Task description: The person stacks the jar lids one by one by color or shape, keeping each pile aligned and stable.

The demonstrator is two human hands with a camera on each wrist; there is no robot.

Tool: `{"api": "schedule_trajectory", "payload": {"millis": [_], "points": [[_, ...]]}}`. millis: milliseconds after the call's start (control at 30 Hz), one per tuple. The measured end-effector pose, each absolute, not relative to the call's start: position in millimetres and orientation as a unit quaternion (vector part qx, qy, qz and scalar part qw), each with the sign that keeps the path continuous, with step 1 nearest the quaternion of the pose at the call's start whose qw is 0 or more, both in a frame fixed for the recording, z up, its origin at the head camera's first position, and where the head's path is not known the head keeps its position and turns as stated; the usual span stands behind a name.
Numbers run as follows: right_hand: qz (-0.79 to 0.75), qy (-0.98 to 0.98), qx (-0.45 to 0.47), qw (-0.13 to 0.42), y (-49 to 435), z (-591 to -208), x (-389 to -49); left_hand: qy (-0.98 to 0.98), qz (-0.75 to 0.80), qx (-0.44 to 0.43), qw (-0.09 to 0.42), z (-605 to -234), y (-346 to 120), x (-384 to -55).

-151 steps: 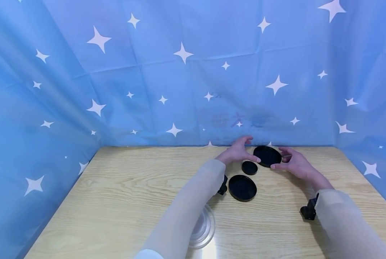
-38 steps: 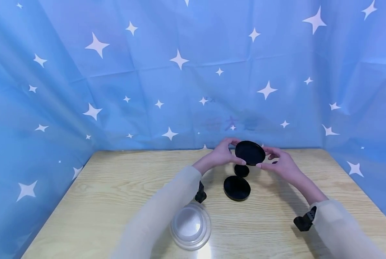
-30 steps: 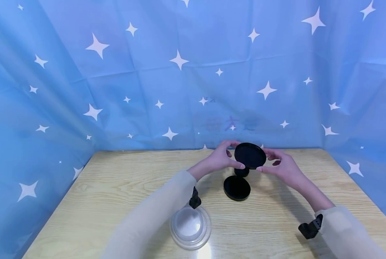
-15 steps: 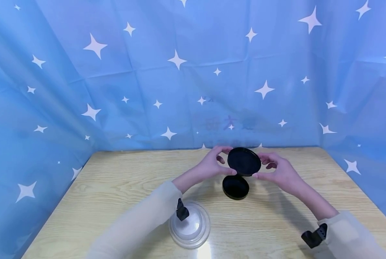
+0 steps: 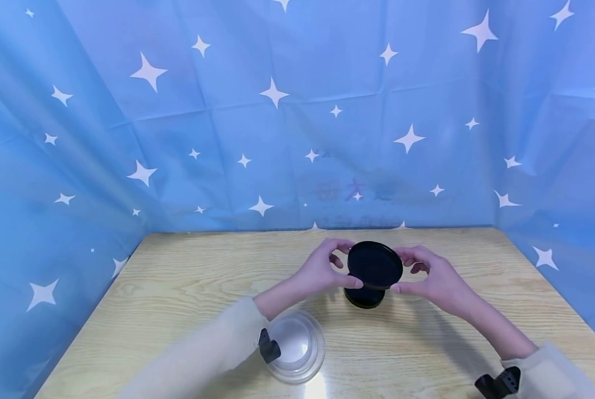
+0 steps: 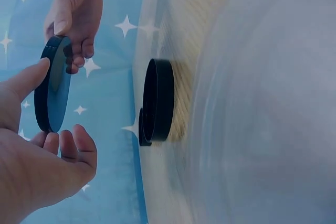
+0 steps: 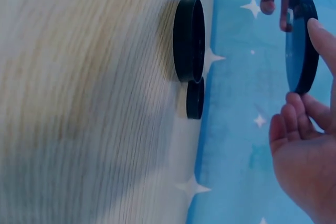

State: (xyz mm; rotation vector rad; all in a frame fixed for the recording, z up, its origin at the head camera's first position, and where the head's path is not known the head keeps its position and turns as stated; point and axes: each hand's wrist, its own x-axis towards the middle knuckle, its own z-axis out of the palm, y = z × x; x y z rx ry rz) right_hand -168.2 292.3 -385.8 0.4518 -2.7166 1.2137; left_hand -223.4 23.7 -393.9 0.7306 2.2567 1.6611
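Between my two hands is the largest black round lid (image 5: 374, 264), raised off the table. My left hand (image 5: 322, 269) pinches its left edge with the thumb in front and fingers behind. On the opposite edge, my right hand (image 5: 434, 280) grips it the same way. The wrist views show a smooth bluish sheen on the held lid's underside (image 6: 59, 98). Below it, a medium black lid (image 5: 364, 299) lies rim-up on the wooden table, partly covered in the head view. A small black lid (image 7: 195, 99) sits right beside the medium one; the held lid hides it from the head camera.
Stacked clear round plastic containers (image 5: 297, 363) stand at the front, close under my left forearm, and loom large in the left wrist view. A blue star-patterned curtain (image 5: 287, 166) rises along the table's (image 5: 203, 277) back edge and sides.
Five seconds ago the largest lid was at the back right of the table. Both hands have lifted it, then brought it nearer and slightly left, over the other lids.
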Motion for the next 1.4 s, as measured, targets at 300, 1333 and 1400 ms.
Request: {"api": "schedule_trajectory", "payload": {"millis": [300,1333,1400], "points": [[0.388,-0.903,0.173,0.064,289.6,-388.2,-150.9,0.776,0.576,0.23,0.115,-396.7,13.7,-196.8],[0.397,-0.88,0.254,0.057,291.5,-420.6,-122.4,0.743,0.639,0.164,0.11,-425.1,16.9,-129.2],[0.397,-0.878,0.262,0.059,292.6,-423.3,-121.5,0.736,0.649,0.158,0.106,-428.0,19.7,-125.6]]}}
